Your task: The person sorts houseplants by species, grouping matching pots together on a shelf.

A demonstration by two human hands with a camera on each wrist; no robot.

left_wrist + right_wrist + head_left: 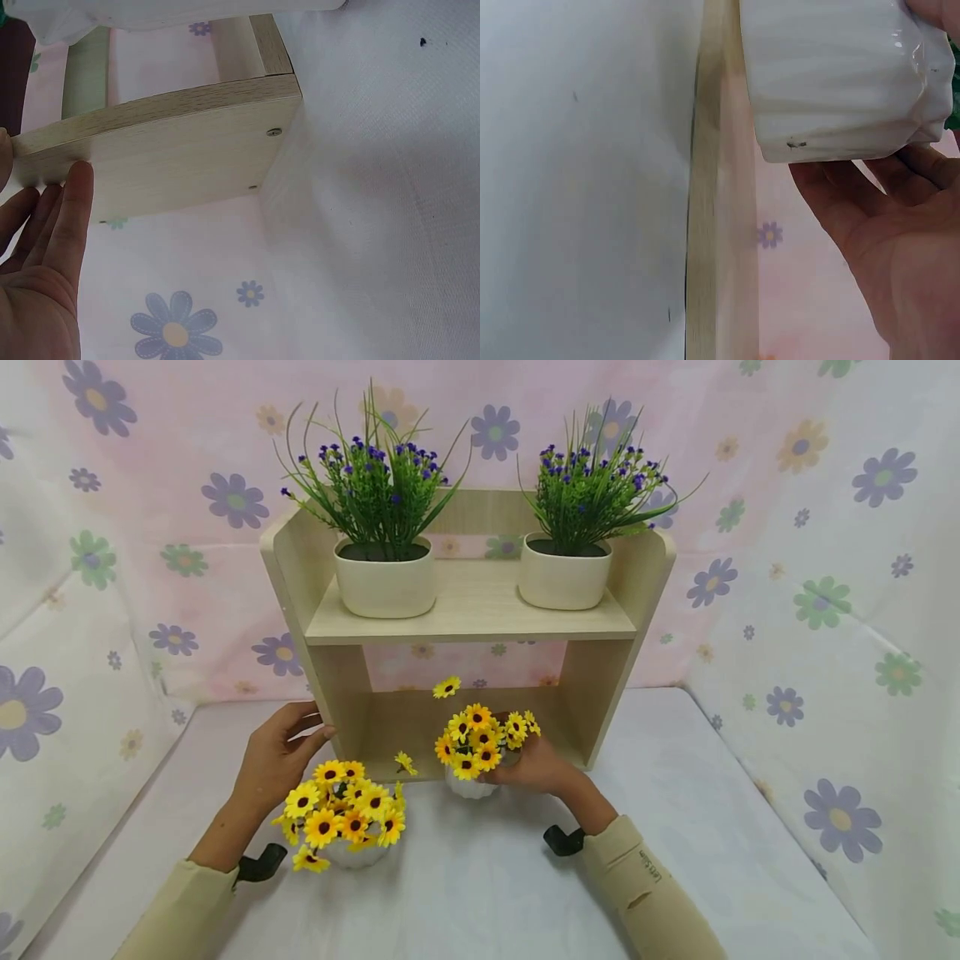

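Observation:
A white ribbed pot (832,82) of small yellow artificial sunflowers (480,739) is held in my right hand (536,764), its fingers around the pot's side. The pot is in front of the lower opening of a light wooden shelf (472,637). My left hand (277,756) grips the front edge of the shelf's left side panel (180,142), thumb at the edge and fingers against the outer face. Just below that hand, a second pot of yellow sunflowers (348,810) stands on the white table, its pot (358,855) mostly hidden by blooms.
Two cream planters with purple flowers and long grass, one left (386,585) and one right (566,578), stand on the upper board. A flower-print cloth (750,568) encloses the back and sides. White cloth (465,893) covers the table.

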